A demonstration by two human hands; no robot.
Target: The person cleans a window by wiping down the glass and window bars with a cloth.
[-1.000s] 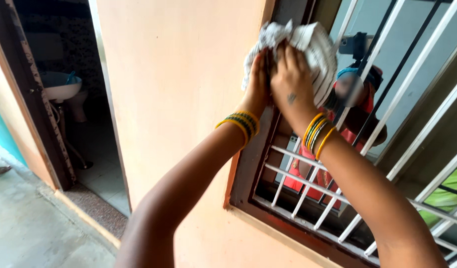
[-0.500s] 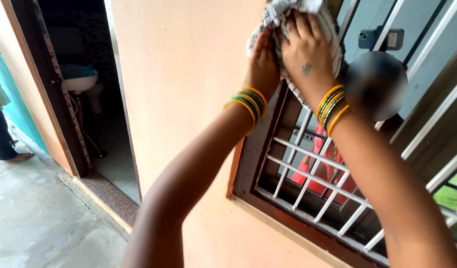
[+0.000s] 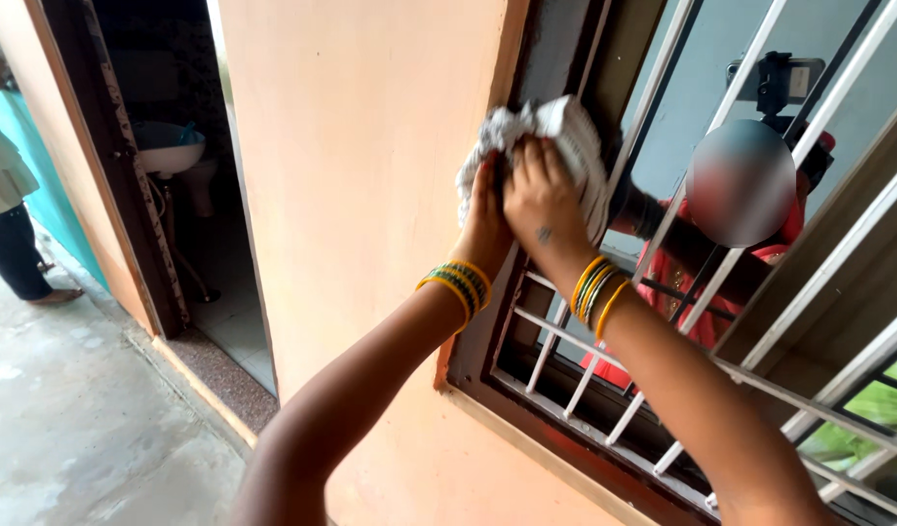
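**2 hands pressed a cloth to the window frame**

Both hands gripped 1 crumpled white cloth (image 3: 551,146) with dark stripes, held against the left upright of the dark brown window frame (image 3: 487,341), about halfway up that edge. The left hand (image 3: 485,219) sat on the wall side of the cloth, fingers curled into the fabric and clamped on it. The right hand (image 3: 541,200) lay just beside it, touching it, fingers together and closed over the cloth from the window side. Each wrist carried a stack of yellow and green bangles (image 3: 458,282).

White grille bars (image 3: 604,360) crossed the window opening to the right of the cloth, running to the frame's lower right corner. The glass behind them reflected a person in red clothing (image 3: 702,282); the detail there was faint, so the reflection probably showed the wearer of the camera.

A peach wall (image 3: 361,175) filled the space left of the frame. At the wall's left edge stood an open doorway (image 3: 156,195), with a wash basin (image 3: 171,151) inside. Another person (image 3: 5,214) in a pale top and dark trousers stood at the far left on the concrete floor (image 3: 78,429).
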